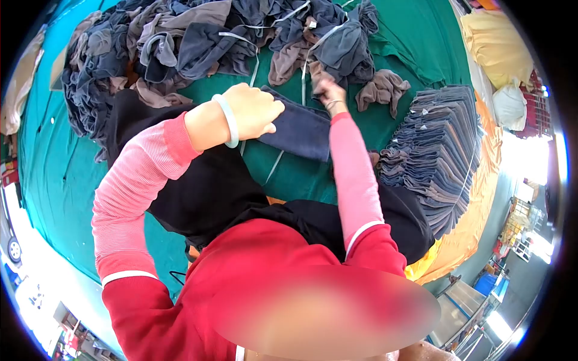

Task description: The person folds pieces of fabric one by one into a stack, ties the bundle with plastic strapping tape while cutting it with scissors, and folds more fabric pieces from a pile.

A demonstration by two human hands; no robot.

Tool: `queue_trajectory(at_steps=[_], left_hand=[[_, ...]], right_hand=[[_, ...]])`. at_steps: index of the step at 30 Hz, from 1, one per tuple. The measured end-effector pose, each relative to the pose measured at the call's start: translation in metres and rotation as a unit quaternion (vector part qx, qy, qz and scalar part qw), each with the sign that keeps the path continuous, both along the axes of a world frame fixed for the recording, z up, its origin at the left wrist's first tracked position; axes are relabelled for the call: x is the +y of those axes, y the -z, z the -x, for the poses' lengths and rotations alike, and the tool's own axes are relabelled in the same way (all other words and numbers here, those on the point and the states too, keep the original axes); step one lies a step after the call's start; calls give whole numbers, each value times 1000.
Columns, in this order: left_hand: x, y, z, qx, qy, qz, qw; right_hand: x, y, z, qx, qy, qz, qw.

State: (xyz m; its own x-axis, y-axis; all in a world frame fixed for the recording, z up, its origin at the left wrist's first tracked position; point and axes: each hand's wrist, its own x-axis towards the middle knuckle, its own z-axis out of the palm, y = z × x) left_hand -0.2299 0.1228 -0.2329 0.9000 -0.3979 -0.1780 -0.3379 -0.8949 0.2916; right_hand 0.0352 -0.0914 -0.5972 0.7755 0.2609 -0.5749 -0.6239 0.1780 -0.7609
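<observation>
A dark blue-grey folded cloth [298, 129] lies flat on the green sheet between my legs. Over its left end is my left hand [251, 114], with a pale bangle on the wrist. Its fingers are curled in, and whether they pinch anything is hidden. My right hand [330, 93] is closed just beyond the cloth's far right corner. A bit of cloth shows at its fingers, next to the front of a large heap of loose cloths [211, 51] in dark grey, blue and brown.
A crumpled brown cloth [383, 90] lies right of my right hand. Farther right stands a long row of folded cloths [430, 153]. White strips [255, 69] run across the green sheet [415, 36]. A yellow bundle [497, 45] and a white sack [510, 105] are at the far right.
</observation>
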Motion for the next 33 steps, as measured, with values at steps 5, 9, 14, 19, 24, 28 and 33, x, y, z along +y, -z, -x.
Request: queue_trajectory(at_steps=[5,9,14,19,24,28,33], left_hand=[[12,3,-14,46,-38,-30,998],[13,-7,-26,82,-44,-24,995],[9,-14,-49,71,-94,87,989],[-18,26,-101,-261,-160,286,908],[-33,94,-183,-81,-39,615,783],[-51,-45,-100,202,-260,617,715],[-64,-34,-109,250,-377,820,352]], right_hand=[[-45,-176,-112,-215,38,-173,960],[-70,-356,-100,-305,24,-136,943],[-90,-493,-54,-348,-206,-203,892],[-63,-560,32,-260,-244,-329,874],[9,-549,86,-404,-234,-332,819],[-21,-492,45,-376,-223,-182,881],[-24,-415,117,-484,-274,169,813]])
